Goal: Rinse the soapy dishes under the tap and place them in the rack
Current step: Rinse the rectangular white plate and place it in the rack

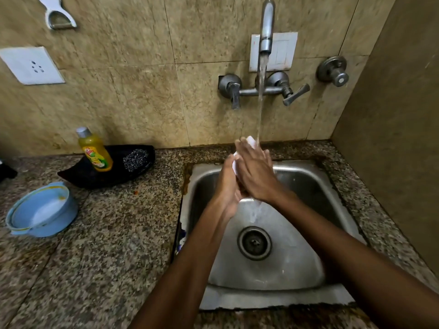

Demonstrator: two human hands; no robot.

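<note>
The person is holding a small white dish [251, 141] between both hands over the back of the steel sink [297, 264], right under the stream running from the wall tap [266, 27]. The left hand [228, 184] is cupping the dish from the left with its fingers curled up around the edge, while the right hand [255, 172] is lying flat across it with fingers straight and close together, pressing on its face. Most of the dish is hidden by the hands, so only white slivers are showing. Water is spilling off below the hands toward the drain [254, 243]. On the granite worktop [114, 245], near its left edge, a blue bowl [41, 210] is sitting. At the back edge, against the wall, a black tray [95, 176] is carrying a yellow dish-soap bottle [95, 150] and a steel scrubber [135, 160].
</note>
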